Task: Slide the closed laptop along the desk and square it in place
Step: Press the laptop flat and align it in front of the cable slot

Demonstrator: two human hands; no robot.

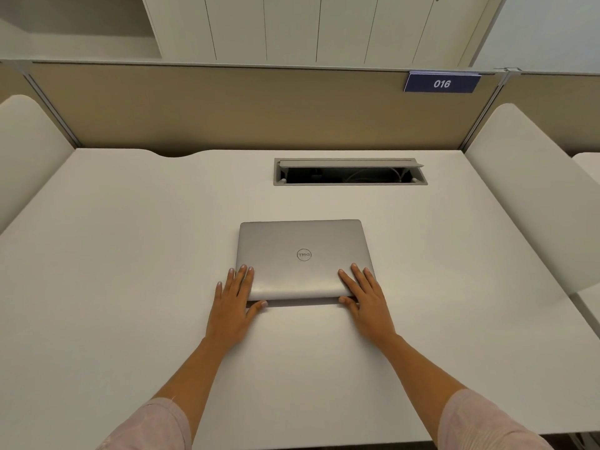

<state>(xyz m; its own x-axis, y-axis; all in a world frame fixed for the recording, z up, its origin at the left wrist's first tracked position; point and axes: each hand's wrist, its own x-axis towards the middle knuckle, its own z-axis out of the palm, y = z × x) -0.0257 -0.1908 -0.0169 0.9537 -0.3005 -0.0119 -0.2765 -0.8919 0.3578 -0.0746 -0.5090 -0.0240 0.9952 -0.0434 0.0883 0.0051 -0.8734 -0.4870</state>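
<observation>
A closed silver laptop (pixel 303 251) lies flat in the middle of the white desk (pixel 130 254), its logo facing up and its edges roughly parallel to the desk. My left hand (pixel 234 300) grips the near left corner, fingers on the lid and thumb against the front edge. At the near right corner my right hand (pixel 365 295) holds the same way, fingers spread on the lid and thumb on the front edge.
An open cable hatch (pixel 350 172) is cut into the desk beyond the laptop. A beige partition (pixel 227 108) with a blue sign (pixel 441 82) reading 016 closes the far side. White side panels (pixel 532 196) flank the desk.
</observation>
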